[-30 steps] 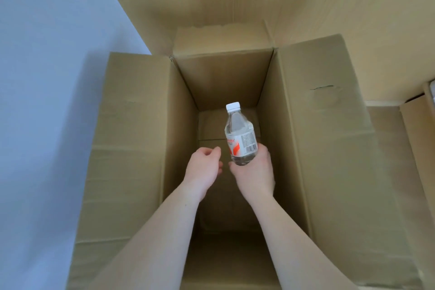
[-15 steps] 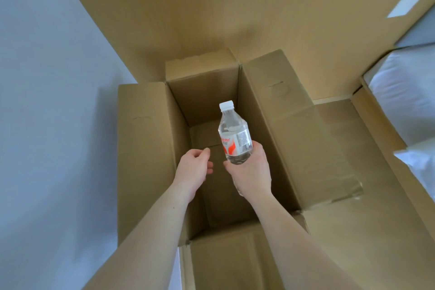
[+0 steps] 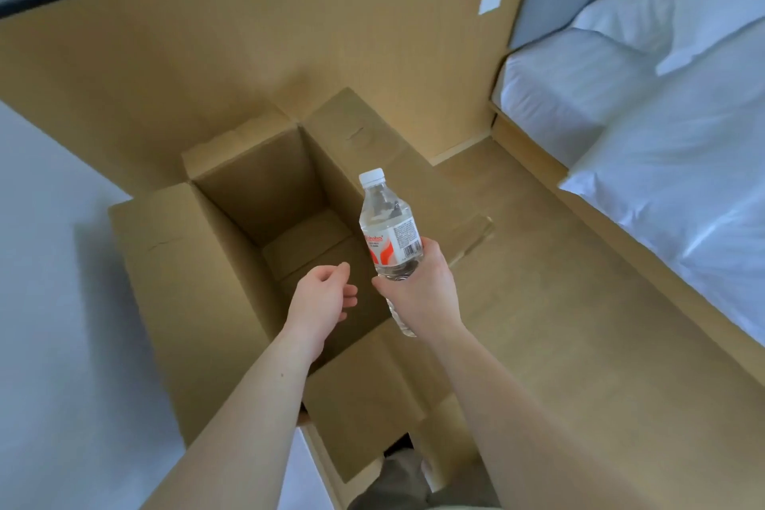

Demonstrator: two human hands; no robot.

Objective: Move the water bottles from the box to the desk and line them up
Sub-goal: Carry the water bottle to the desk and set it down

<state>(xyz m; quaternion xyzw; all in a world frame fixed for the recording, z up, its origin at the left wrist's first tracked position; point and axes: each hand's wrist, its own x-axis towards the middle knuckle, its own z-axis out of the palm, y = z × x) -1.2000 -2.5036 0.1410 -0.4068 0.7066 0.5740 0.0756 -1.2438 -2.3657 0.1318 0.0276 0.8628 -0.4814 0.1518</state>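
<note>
My forearms are bare to the frame's edge, with no sleeves, watch or rings. Below the open brown cardboard box (image 3: 232, 302), my grey-olive trousers (image 3: 397, 480) show.

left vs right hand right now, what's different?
The right hand grips the water bottle by its lower half; the left hand holds nothing. The left hand's fingers are loosely curled, over the open box; the right hand's wrap the bottle. Both arms are bare.
</note>
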